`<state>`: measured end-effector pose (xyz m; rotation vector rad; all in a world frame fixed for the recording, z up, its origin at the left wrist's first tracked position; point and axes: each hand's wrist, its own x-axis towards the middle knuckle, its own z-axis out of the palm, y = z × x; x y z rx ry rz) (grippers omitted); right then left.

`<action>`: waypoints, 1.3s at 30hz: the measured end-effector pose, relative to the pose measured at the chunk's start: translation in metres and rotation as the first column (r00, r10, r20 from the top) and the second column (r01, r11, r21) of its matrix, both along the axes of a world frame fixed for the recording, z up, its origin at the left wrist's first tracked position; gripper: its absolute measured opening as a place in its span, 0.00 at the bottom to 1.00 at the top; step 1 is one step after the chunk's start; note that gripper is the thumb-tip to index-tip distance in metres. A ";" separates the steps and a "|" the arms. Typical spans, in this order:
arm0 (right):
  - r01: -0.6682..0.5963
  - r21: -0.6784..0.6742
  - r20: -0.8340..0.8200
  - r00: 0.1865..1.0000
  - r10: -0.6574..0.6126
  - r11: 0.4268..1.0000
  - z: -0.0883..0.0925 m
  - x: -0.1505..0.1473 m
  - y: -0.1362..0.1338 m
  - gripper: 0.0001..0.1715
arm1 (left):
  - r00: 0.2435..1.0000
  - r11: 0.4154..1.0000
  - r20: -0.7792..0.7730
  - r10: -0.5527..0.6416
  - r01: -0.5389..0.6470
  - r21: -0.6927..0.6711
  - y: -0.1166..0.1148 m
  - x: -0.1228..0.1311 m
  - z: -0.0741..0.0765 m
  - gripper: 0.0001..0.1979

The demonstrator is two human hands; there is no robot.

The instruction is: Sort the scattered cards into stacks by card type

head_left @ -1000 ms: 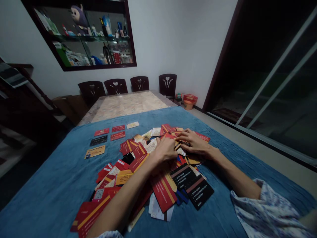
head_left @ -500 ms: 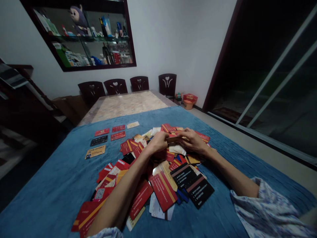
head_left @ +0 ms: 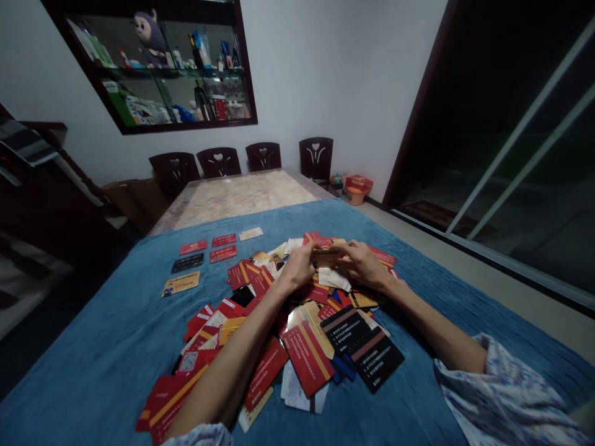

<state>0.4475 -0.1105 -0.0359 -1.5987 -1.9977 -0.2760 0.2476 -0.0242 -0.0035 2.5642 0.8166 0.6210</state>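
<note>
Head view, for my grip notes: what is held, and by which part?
A tan rectangular card: left end in left hand, right end in right hand.

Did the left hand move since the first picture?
Yes, the left hand went up and leftward in the picture, closer to the pale card lying on the blue cloth.
</note>
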 end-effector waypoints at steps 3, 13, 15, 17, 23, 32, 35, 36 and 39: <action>0.003 0.005 0.015 1.000 -0.003 1.000 -0.002 0.000 0.000 0.22 | 1.000 1.000 -0.012 -0.008 0.008 0.003 -0.003 0.000 -0.002 0.26; -0.004 -0.037 0.041 0.999 0.005 0.999 -0.007 -0.004 0.002 0.25 | 0.998 0.999 -0.059 -0.017 0.019 0.027 -0.012 0.000 0.000 0.21; 0.012 -0.030 0.064 0.998 -0.010 0.999 -0.008 -0.004 0.003 0.24 | 0.998 1.000 -0.058 -0.012 0.013 0.015 -0.013 0.000 0.001 0.20; 0.023 -0.017 0.098 0.995 -0.021 1.000 -0.009 -0.004 0.004 0.24 | 0.999 1.000 -0.049 -0.009 0.009 0.000 -0.013 0.000 0.002 0.20; 0.008 0.019 0.165 0.986 -0.011 1.000 -0.008 -0.005 0.004 0.25 | 0.999 1.000 -0.044 -0.012 0.013 0.002 -0.012 -0.001 0.002 0.21; -0.010 0.028 0.204 0.979 0.004 1.000 0.003 -0.010 0.004 0.26 | 0.994 1.000 -0.112 0.003 -0.004 -0.002 -0.014 -0.006 0.020 0.22; -0.005 0.023 0.220 0.975 -0.001 1.000 0.007 -0.011 0.006 0.26 | 0.989 1.000 -0.145 0.010 -0.011 -0.008 -0.013 -0.008 0.026 0.23; -0.004 0.023 0.226 0.974 -0.001 1.000 0.008 -0.011 0.008 0.27 | 0.988 1.000 -0.155 0.014 -0.015 -0.008 -0.012 -0.009 0.029 0.23; -0.014 0.038 0.239 0.971 0.004 0.999 0.011 -0.010 0.015 0.29 | 0.983 1.000 -0.183 0.025 -0.024 0.006 -0.010 -0.011 0.035 0.23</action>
